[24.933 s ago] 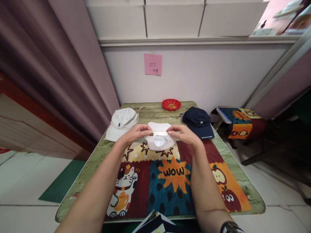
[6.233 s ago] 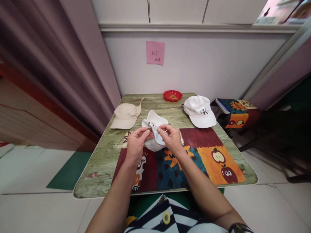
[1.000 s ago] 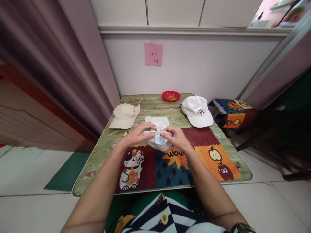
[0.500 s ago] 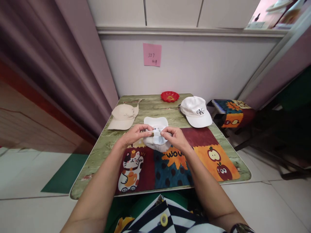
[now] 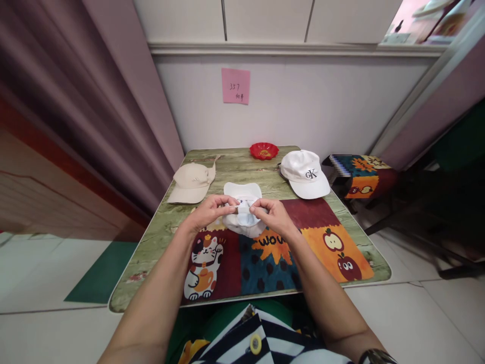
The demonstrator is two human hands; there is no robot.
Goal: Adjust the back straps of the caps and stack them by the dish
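Observation:
A white baseball cap (image 5: 246, 228) lies at the middle of the table with its brim pointing away from me and its back strap towards me. My left hand (image 5: 212, 211) pinches the left part of the strap, near a small buckle that looks metallic. On the other side, my right hand (image 5: 271, 213) has thumb and fingers closed on the right part of the same strap. Between the two hands a short stretch of white strap shows. The fingers partly cover the cap's opening.
A beige cap (image 5: 190, 182) sits at the left and a white cap with a dark logo (image 5: 305, 174) at the right. Behind them stands a red scalloped dish (image 5: 264, 150). A colourful printed mat (image 5: 271, 273) covers the table's near side. A stool (image 5: 359, 177) stands beyond the right edge.
Both hands keep their pinch on the strap, with only slight finger movement at the left buckle. The whole view has shifted very slightly.

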